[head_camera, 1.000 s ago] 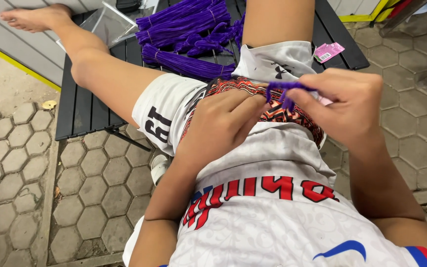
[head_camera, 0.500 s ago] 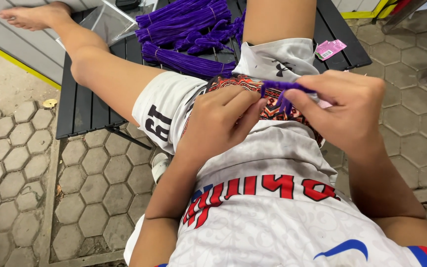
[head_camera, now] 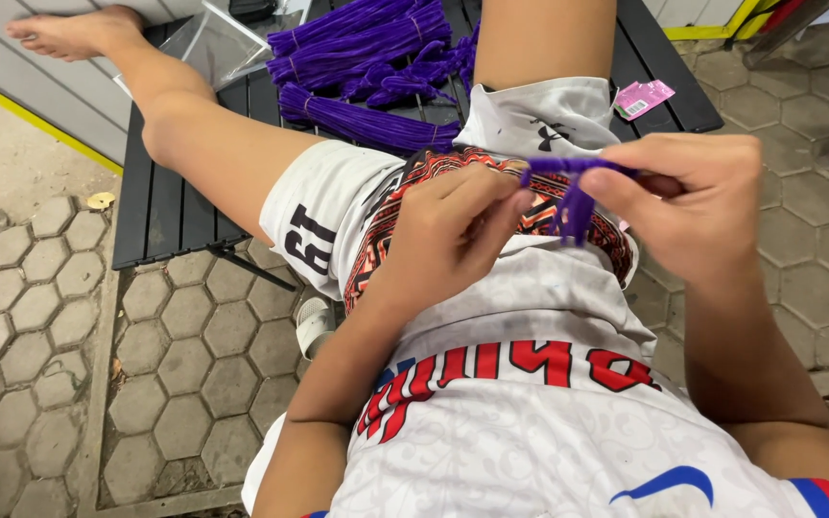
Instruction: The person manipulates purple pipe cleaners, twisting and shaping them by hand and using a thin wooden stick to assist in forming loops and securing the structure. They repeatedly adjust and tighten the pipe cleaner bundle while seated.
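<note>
Between both hands [head_camera: 568,206], purple cord [head_camera: 573,197].

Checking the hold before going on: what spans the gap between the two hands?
In the head view, a short purple cord runs between the left hand and right hand, its loose ends hanging below.

Both hands [head_camera: 568,206] pinch purple tassel [head_camera: 573,197] — over lap.

between my left hand [head_camera: 443,235] and right hand [head_camera: 683,206] only a narrow gap stays free, filled by the purple strands [head_camera: 573,197]. ahead, purple bundles [head_camera: 367,58] crowd the table [head_camera: 170,206] between my legs; its left edge lies bare.
</note>
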